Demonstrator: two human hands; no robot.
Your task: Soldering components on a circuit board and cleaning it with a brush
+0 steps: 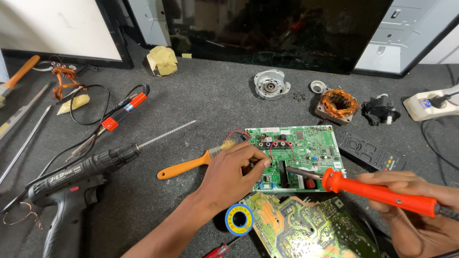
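Grey felt bench carries the green circuit board (306, 150) below the dark screen (267, 33); left hand (234, 167) pinches something small at its near-left edge; right hand (411, 200) grips the soldering iron (377, 191) by its orange handle; board probably light, stiff, fragile, best held by edges.

Matt grey felt-like bench cover (210, 105), glossy green circuit board (311, 145), smooth orange plastic soldering iron (382, 193) with dull metal tip, matt black plastic drill (76, 177), shiny copper coil (338, 103), cast metal housing (271, 84), orange plastic-handled brush (191, 165), glossy dark screen (277, 28).
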